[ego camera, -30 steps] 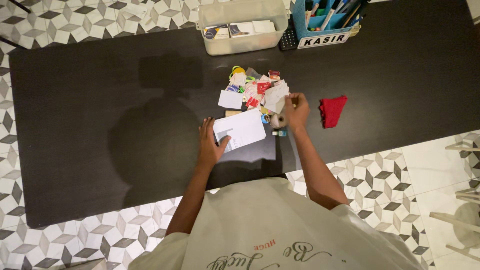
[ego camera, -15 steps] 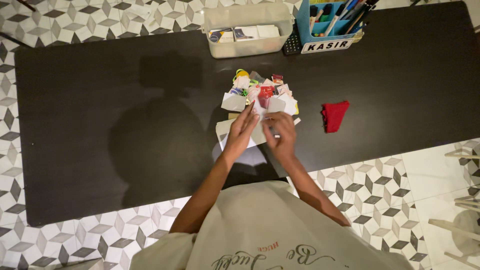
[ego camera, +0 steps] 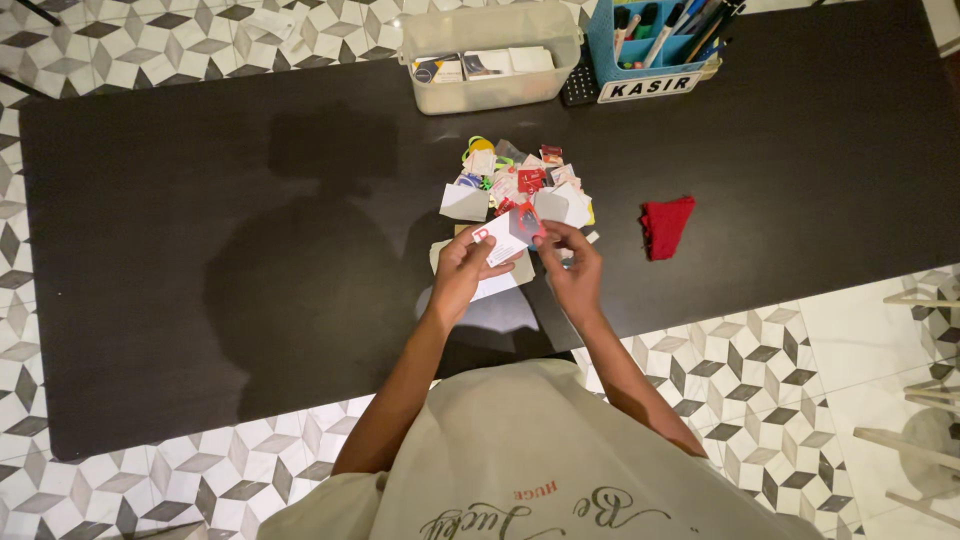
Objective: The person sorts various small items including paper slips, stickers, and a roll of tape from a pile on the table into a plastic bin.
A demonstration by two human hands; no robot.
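Both hands meet over the middle of the dark desk (ego camera: pixel 200 200), just in front of the person's chest. The left hand (ego camera: pixel 462 272) and the right hand (ego camera: pixel 572 268) pinch a small white card with red print (ego camera: pixel 505 237) between them, the left at its near-left corner and the right at its right edge, fingers curled and thumbs on top. The card is lifted slightly above the desk and tilts, its far corner pointing toward a heap of small paper scraps and tags (ego camera: pixel 520 185).

Under the hands lies a white sheet of paper (ego camera: pixel 495 283), partly covered by the left thumb and the card. A separate white card (ego camera: pixel 464 202) rests flat at the left edge of the heap, touching it. The heap itself mixes red, white, green and yellow bits, too small to tell apart one by one.

To the right, well apart from the hands, a folded red cloth (ego camera: pixel 665 225) lies alone on the desk. At the far edge stand a clear plastic box (ego camera: pixel 490 60) holding flat packets, a dark calculator (ego camera: pixel 580 85) just beside it, and a blue pen holder (ego camera: pixel 650 45) full of pens and markers.

The person's shadow darkens the desk to the left of the arms. Patterned grey and white tiles of the floor (ego camera: pixel 760 380) show around the desk
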